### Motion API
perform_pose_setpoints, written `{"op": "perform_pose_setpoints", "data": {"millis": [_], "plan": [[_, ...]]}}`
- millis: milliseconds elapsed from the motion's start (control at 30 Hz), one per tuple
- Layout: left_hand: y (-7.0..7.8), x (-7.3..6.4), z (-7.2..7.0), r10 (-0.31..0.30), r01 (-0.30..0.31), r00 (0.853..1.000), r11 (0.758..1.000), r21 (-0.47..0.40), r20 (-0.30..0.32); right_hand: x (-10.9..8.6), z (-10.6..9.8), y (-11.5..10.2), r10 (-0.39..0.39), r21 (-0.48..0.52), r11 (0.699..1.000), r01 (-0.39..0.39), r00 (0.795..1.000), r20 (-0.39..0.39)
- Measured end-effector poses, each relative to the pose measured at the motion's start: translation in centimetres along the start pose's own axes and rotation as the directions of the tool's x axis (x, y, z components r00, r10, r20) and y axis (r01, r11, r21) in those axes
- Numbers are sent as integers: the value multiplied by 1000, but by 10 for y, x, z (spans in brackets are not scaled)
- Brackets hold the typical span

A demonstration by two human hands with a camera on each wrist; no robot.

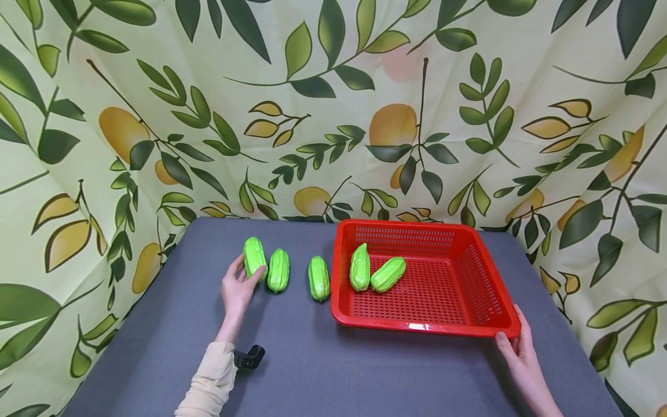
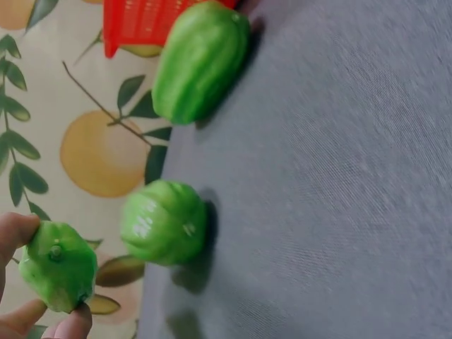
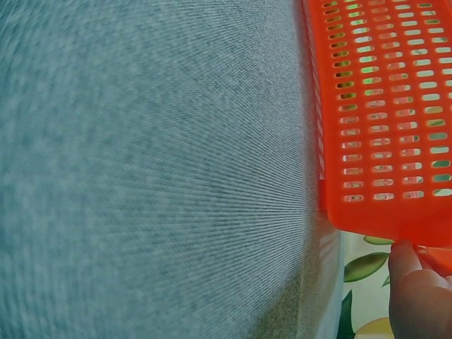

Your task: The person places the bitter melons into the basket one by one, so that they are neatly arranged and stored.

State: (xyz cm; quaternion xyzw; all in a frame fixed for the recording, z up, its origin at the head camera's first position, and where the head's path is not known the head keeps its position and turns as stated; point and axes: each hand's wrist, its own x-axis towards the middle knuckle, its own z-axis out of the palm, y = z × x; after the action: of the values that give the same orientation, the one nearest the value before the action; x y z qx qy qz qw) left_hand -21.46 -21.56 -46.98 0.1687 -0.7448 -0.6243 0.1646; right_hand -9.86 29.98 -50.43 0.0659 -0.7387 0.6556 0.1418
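"Pinching the held gourd (image 1: 254, 253) looks like the left hand's (image 1: 239, 289) step, doesn't it?"

"Yes. Its thumb and fingers are clamped on the gourd's sides, and it seems raised off the table (image 1: 292, 359)."

"And the right hand (image 1: 517, 346)?"

"It grips the red basket (image 1: 424, 286) by the near right corner."

"What would the next move call for?"

"Judging by the upright gourd (image 1: 360, 267) and the slanted gourd (image 1: 388, 274) inside, probably a carry rightward over the basket's left wall, with the basket kept steady."

"Where does the held gourd lie in the grip?"

"Between thumb and fingertips, its far end jutting beyond them. It's just left of the nearer loose gourd (image 1: 278, 270), with the other loose gourd (image 1: 319, 278) between that and the basket."
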Motion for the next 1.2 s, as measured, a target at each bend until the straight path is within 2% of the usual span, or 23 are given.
{"op": "perform_pose_setpoints", "data": {"millis": [467, 633, 933, 1200], "plan": [[35, -16, 16, 45, -39, 996, 996, -78, 81, 1, 0, 0, -16, 15, 1000, 16, 1000, 3], [42, -21, 23, 64, -51, 991, 992, -117, 113, 1, 0, 0, -13, -16, 1000, 13, 1000, 1], [55, -33, 29, 78, -62, 983, 993, -100, 164, -1, -1, 0, 41, -37, 998, -41, 999, 0], [61, -39, 37, 108, -89, 979, 989, -117, 171, -1, 0, 1, 48, -31, 998, -48, 999, 0]]}}
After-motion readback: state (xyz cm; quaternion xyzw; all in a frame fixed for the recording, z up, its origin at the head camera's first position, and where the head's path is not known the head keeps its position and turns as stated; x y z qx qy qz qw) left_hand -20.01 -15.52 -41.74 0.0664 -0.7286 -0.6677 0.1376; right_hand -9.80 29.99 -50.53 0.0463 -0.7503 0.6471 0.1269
